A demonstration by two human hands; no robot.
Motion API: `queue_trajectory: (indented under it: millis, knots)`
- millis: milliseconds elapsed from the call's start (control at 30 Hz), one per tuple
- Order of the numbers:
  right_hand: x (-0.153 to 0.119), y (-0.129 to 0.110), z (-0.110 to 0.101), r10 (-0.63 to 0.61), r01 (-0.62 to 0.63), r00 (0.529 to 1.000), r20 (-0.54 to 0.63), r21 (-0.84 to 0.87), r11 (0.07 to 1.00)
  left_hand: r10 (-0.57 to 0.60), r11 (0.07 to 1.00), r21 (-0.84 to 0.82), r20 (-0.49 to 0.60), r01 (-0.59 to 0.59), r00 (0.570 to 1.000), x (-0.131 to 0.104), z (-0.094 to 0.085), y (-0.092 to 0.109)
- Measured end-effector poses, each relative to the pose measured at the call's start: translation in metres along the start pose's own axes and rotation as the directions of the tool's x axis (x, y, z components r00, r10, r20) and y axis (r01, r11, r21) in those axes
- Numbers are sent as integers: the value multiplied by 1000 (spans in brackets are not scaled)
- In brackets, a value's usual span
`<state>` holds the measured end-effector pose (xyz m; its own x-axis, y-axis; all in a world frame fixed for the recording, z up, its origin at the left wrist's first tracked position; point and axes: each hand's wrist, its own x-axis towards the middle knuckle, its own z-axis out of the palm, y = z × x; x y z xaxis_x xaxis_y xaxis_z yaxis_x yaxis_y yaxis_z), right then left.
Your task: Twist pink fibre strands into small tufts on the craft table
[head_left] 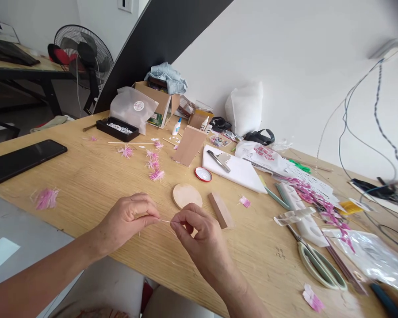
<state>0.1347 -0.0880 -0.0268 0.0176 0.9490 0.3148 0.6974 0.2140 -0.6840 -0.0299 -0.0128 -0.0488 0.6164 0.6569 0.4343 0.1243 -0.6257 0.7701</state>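
Note:
My left hand [132,216] and my right hand [195,229] meet over the front of the wooden table, fingertips pinched a short gap apart. Between them runs a thin pale strand [166,221], each end gripped by one hand. Its exact kind is too small to make out. Just beyond my right hand lie a round wooden disc [187,195] and a wooden block [220,209]. Several pink fringed tufts [157,175] are spread further back, and another pink tuft [47,198] lies near the left front edge.
A black phone [26,160] lies at left. Behind are a black tray [117,129], glue bottle [177,126], upright wooden board [189,145] and red-rimmed lid [203,174]. Scissors [320,263], pink strips [313,192] and a clear plastic bag [374,256] crowd the right side.

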Motion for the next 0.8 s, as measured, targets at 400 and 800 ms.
queue_trajectory:
  millis: [400,800]
  knots:
    - [30,14,18,13,-12,1000,4,-168,986,-149,976,122,-246,183,958,-21,-38,-18]
    - [57,24,52,-27,67,991,129,-316,946,-174,956,202,-195,213,965,-37,-40,-32]
